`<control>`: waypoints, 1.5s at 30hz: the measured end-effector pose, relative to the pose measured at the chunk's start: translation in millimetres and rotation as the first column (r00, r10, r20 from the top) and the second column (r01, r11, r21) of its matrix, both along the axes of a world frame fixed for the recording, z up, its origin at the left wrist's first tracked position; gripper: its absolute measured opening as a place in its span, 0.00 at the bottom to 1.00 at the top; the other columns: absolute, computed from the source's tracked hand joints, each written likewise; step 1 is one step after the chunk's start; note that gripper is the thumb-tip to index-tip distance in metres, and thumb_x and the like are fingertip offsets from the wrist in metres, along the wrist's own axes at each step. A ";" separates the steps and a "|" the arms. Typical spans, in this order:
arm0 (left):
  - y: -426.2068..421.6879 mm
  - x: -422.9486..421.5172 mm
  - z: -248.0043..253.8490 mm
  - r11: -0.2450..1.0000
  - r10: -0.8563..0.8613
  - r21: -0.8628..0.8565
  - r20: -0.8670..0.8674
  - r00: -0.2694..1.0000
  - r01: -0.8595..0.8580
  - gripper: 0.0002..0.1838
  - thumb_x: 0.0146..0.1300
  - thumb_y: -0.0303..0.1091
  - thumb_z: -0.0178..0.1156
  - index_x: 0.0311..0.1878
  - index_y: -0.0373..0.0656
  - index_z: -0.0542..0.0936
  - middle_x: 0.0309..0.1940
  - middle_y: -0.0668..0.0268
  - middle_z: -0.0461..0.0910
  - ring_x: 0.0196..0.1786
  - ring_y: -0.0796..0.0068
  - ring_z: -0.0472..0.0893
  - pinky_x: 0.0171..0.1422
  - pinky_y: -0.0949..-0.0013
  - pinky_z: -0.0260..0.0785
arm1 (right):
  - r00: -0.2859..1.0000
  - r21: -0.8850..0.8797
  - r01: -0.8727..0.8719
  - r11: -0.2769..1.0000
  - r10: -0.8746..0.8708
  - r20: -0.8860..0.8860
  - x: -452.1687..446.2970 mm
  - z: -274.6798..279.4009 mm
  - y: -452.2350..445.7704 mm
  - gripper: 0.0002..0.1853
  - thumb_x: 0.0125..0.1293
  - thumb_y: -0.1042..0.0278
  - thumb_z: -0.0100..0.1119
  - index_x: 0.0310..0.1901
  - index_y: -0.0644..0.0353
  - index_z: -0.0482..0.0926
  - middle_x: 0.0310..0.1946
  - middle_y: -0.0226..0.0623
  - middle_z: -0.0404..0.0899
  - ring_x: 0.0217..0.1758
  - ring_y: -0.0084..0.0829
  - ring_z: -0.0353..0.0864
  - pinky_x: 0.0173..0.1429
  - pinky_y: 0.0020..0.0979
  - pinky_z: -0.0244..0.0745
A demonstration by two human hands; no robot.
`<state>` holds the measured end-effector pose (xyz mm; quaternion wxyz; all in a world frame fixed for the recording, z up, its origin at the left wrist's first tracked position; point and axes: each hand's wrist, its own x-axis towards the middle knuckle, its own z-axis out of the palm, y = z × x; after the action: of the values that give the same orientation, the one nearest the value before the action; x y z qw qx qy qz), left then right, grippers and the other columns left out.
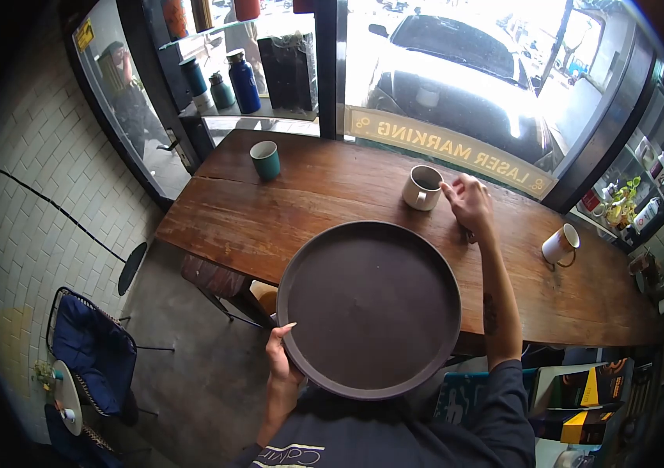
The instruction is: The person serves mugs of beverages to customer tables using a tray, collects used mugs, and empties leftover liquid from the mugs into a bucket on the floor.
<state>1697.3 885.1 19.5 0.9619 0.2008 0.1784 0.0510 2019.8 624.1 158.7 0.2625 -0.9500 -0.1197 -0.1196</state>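
A round dark brown serving tray [371, 308] is in my left hand [283, 355], which grips its lower left rim with the thumb on top. The tray's face holds nothing. My right hand [470, 209] reaches over the wooden table beside a cream mug [423, 195]. Its thumb and forefinger are at the mug's right rim, and the other fingers curl loosely. Whether the fingertips press on the mug is hard to see. The mug stands upright, dark inside, with its handle towards me.
A green cup [265, 162] stands at the table's far left, and a white and brown mug [559, 244] at the right. Windows line the table's [332, 183] back edge. A stool [219, 275] sits under the left side; a blue-cushioned chair [94, 351] stands lower left.
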 end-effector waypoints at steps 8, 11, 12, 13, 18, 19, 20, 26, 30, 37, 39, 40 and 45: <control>-4.7 3.6 10.7 0.996 -0.024 0.085 -0.200 0.979 0.042 0.22 0.59 0.44 0.53 0.50 0.37 0.77 0.43 0.57 0.81 0.44 0.61 0.81 0.51 0.62 0.75 | 0.992 0.116 0.123 0.986 -0.118 -0.054 -44.7 -53.8 -71.8 0.18 0.63 0.57 0.66 0.29 0.65 0.75 0.22 0.42 0.81 0.21 0.32 0.82 0.22 0.30 0.74; -2.7 3.8 5.5 0.998 -0.055 0.028 -0.173 0.983 0.060 0.21 0.61 0.42 0.53 0.51 0.37 0.77 0.44 0.56 0.81 0.45 0.61 0.82 0.52 0.61 0.75 | 0.962 0.525 0.116 0.843 0.037 -0.272 -52.1 -66.1 -68.5 0.15 0.66 0.61 0.63 0.35 0.65 0.71 0.22 0.42 0.80 0.14 0.25 0.75 0.13 0.22 0.65; -2.4 3.4 4.6 0.998 -0.068 -0.010 -0.146 0.987 0.067 0.20 0.62 0.40 0.53 0.52 0.37 0.76 0.44 0.56 0.81 0.45 0.61 0.82 0.52 0.61 0.75 | 0.967 0.581 0.200 0.789 -0.062 -0.249 -50.7 -72.6 -67.2 0.14 0.66 0.63 0.61 0.36 0.65 0.70 0.22 0.42 0.79 0.12 0.25 0.74 0.12 0.23 0.64; -2.6 2.5 4.3 0.998 -0.063 -0.008 -0.148 0.987 0.062 0.20 0.62 0.40 0.53 0.52 0.37 0.76 0.44 0.56 0.81 0.45 0.61 0.82 0.52 0.61 0.75 | 0.960 0.635 0.273 0.722 -0.160 -0.231 -50.2 -76.7 -65.6 0.13 0.67 0.65 0.59 0.37 0.65 0.69 0.22 0.42 0.79 0.10 0.24 0.73 0.11 0.24 0.62; -12.2 -3.9 11.2 0.999 -0.035 -0.002 -0.109 0.993 0.035 0.19 0.65 0.39 0.53 0.54 0.37 0.76 0.47 0.58 0.81 0.48 0.63 0.81 0.55 0.61 0.74 | 0.919 0.723 0.380 0.577 -0.144 -0.368 -50.8 -78.2 -66.5 0.13 0.70 0.61 0.56 0.42 0.63 0.68 0.25 0.44 0.81 0.10 0.25 0.72 0.12 0.24 0.62; -14.4 -4.8 12.7 1.000 -0.026 -0.003 -0.110 0.994 0.026 0.19 0.65 0.39 0.53 0.54 0.37 0.76 0.47 0.58 0.81 0.48 0.63 0.81 0.55 0.61 0.74 | 0.909 0.742 0.367 0.560 -0.048 -0.413 -48.9 -77.9 -69.8 0.13 0.71 0.60 0.54 0.43 0.62 0.69 0.26 0.44 0.81 0.11 0.25 0.73 0.13 0.23 0.64; -17.4 -6.9 13.9 1.000 -0.020 0.000 -0.119 0.993 0.020 0.19 0.65 0.39 0.53 0.54 0.37 0.76 0.48 0.59 0.80 0.49 0.63 0.81 0.56 0.61 0.74 | 0.890 0.761 0.357 0.542 0.048 -0.453 -47.9 -78.2 -73.6 0.13 0.73 0.59 0.52 0.45 0.61 0.69 0.26 0.43 0.81 0.12 0.25 0.74 0.14 0.23 0.65; -35.1 -19.2 10.3 0.999 0.041 -0.016 -0.114 0.993 -0.043 0.20 0.65 0.39 0.53 0.56 0.38 0.75 0.49 0.59 0.80 0.50 0.62 0.80 0.57 0.61 0.73 | 0.756 0.835 0.415 0.360 0.375 -0.537 -44.5 -78.5 -83.8 0.15 0.74 0.54 0.48 0.47 0.60 0.71 0.34 0.47 0.81 0.25 0.32 0.81 0.27 0.30 0.77; -54.7 -26.3 15.5 0.996 0.074 -0.052 -0.090 0.993 -0.079 0.20 0.65 0.40 0.54 0.56 0.38 0.74 0.48 0.59 0.80 0.50 0.61 0.80 0.57 0.60 0.73 | 0.725 0.835 0.439 0.332 0.419 -0.548 -28.1 -90.2 -94.6 0.17 0.73 0.52 0.49 0.46 0.60 0.72 0.32 0.45 0.78 0.28 0.35 0.80 0.32 0.33 0.78; -74.2 -52.5 -11.1 0.987 0.132 -0.080 -0.081 0.988 -0.139 0.19 0.63 0.39 0.53 0.53 0.38 0.77 0.48 0.58 0.81 0.51 0.61 0.80 0.59 0.60 0.72 | 0.760 0.853 0.384 0.352 0.404 -0.509 -48.6 -104.5 -105.9 0.16 0.69 0.52 0.56 0.43 0.58 0.74 0.24 0.37 0.73 0.26 0.32 0.77 0.29 0.31 0.76; -78.6 -58.3 -3.8 0.985 0.138 -0.100 -0.060 0.989 -0.143 0.20 0.63 0.40 0.53 0.54 0.38 0.75 0.49 0.58 0.80 0.52 0.61 0.80 0.60 0.60 0.72 | 0.744 0.846 0.389 0.365 0.417 -0.522 -73.3 -97.1 -108.2 0.16 0.69 0.53 0.56 0.46 0.59 0.75 0.23 0.38 0.74 0.23 0.30 0.77 0.27 0.27 0.75; -77.7 -65.2 -6.3 0.984 0.140 -0.106 -0.048 0.989 -0.144 0.20 0.63 0.40 0.53 0.54 0.38 0.75 0.49 0.58 0.80 0.52 0.61 0.80 0.60 0.60 0.72 | 0.729 0.847 0.356 0.394 0.450 -0.516 -89.7 -90.0 -108.7 0.16 0.69 0.54 0.56 0.47 0.59 0.75 0.23 0.38 0.74 0.22 0.29 0.76 0.26 0.26 0.74; -62.7 -123.1 -25.5 0.968 0.240 -0.068 -0.044 0.970 -0.242 0.21 0.63 0.40 0.53 0.54 0.38 0.76 0.49 0.58 0.80 0.52 0.61 0.80 0.60 0.59 0.71 | 0.684 0.830 0.344 0.439 0.487 -0.542 -188.2 -47.3 -78.1 0.14 0.71 0.56 0.54 0.44 0.60 0.75 0.21 0.35 0.73 0.20 0.25 0.75 0.24 0.24 0.71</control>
<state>1574.2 822.4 -6.0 0.9520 0.1432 0.2200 0.1575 1831.6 546.0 111.4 0.7510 -0.6166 0.0314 0.2342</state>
